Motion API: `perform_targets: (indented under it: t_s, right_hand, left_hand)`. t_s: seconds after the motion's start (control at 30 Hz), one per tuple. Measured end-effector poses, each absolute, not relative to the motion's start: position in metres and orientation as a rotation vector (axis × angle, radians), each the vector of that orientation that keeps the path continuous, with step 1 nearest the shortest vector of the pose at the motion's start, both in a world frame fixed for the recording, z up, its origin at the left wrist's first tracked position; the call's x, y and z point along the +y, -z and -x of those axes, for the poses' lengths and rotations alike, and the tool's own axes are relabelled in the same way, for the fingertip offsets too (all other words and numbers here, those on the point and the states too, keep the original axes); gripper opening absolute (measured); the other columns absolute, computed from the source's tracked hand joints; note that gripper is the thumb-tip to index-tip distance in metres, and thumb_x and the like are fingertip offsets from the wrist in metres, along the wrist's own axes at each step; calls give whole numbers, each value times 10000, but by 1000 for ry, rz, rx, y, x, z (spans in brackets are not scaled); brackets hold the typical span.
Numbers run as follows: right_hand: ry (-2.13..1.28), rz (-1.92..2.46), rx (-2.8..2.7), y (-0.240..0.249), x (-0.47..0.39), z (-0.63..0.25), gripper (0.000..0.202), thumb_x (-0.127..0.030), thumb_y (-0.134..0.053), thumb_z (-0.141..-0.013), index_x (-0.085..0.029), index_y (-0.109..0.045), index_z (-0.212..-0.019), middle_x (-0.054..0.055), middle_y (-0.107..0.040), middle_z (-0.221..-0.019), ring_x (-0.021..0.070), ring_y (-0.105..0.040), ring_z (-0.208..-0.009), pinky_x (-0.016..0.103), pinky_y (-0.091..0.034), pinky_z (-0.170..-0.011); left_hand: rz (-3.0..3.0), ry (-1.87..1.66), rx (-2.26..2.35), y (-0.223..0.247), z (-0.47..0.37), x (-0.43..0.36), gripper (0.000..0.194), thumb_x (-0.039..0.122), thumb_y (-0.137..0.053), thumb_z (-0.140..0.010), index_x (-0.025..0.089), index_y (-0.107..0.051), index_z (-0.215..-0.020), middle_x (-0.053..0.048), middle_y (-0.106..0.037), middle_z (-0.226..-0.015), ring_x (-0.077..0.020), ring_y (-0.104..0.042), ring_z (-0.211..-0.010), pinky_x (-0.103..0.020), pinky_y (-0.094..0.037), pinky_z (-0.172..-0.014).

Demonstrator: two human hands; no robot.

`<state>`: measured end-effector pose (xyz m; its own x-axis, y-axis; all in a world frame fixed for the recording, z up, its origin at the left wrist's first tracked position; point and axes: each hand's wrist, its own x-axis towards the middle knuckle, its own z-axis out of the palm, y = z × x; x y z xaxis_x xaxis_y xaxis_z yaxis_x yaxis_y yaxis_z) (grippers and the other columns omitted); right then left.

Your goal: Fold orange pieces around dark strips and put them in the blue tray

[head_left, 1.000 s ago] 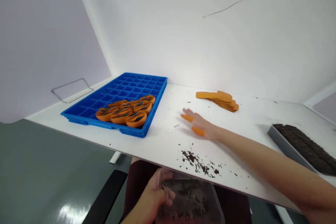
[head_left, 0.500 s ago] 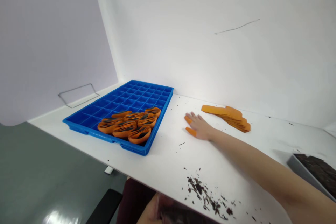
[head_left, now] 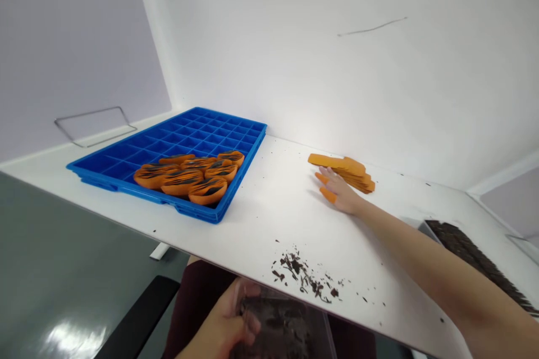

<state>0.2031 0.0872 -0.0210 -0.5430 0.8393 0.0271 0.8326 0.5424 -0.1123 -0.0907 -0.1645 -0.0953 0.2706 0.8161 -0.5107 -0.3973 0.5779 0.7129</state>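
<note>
My left hand (head_left: 229, 320) grips the rim of a clear plastic box (head_left: 290, 331) below the table's front edge. Dark scraps lie inside that box. Over the white table, my right hand (head_left: 342, 192) has its fingers stretched out, with orange finger covers on two of them. It holds nothing and is close beside a fanned stack of orange strips (head_left: 351, 171); whether it touches them I cannot tell. Dark crumbs and shreds (head_left: 303, 274) are scattered on the table above the box.
A blue compartment tray (head_left: 219, 216) stands at the left, with several orange bundles with dark layers (head_left: 181, 180) in its near compartments. A grey container of dark pieces (head_left: 467, 252) sits at the right, behind my forearm. A wire frame (head_left: 96, 126) stands by the left wall.
My right hand has come nearer to the orange strips. More of my left hand and the clear box now shows at the table's front edge. The view has shifted.
</note>
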Motion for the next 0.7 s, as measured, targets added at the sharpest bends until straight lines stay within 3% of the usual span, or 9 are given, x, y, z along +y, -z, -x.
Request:
perform_targets:
  t_s: [0.17, 0.37, 0.57, 0.7]
  right_hand:
    - [-78, 1539, -2748, 29, 118, -216, 637, -530, -160, -912, -156, -313, -1405, 120, -214, -1495, 311, -122, -1384, 539, -200, -1096]
    - [-102, 1328, -2965, 22, 39, -201, 707, -584, -239, -899, -146, -195, -1452, 126, -120, -1510, 299, -99, -1391, 540, -177, -1103]
    - [-416, 1089, -3079, 6, -57, -191, 684, -527, -309, -905, -189, -117, -1469, 104, -1, -1525, 304, -13, -1395, 561, -108, -1105]
    - [-441, 1299, -2766, 5, -88, -217, 667, -512, -288, -908, -234, -64, -1472, 54, 49, -1532, 275, 36, -1399, 535, -70, -1118]
  left_hand:
    - [-479, -809, 979, 95, 87, -166, 547, 37, -496, -484, 206, -572, -998, 20, -598, -632, -150, -543, -621, -216, -341, -529]
    - [-506, -821, 947, 104, 80, -161, 483, 31, -495, -469, 191, -587, -915, 7, -621, -675, -153, -553, -642, -219, -345, -540]
    - [-598, -807, 1017, 90, 67, -161, 467, 45, -541, -487, 180, -601, -930, -26, -626, -967, -137, -573, -688, -235, -411, -575]
    - [-669, -791, 1079, 82, 62, -160, 468, 74, -598, -543, 180, -590, -999, -45, -563, -1116, -139, -587, -730, -258, -452, -631]
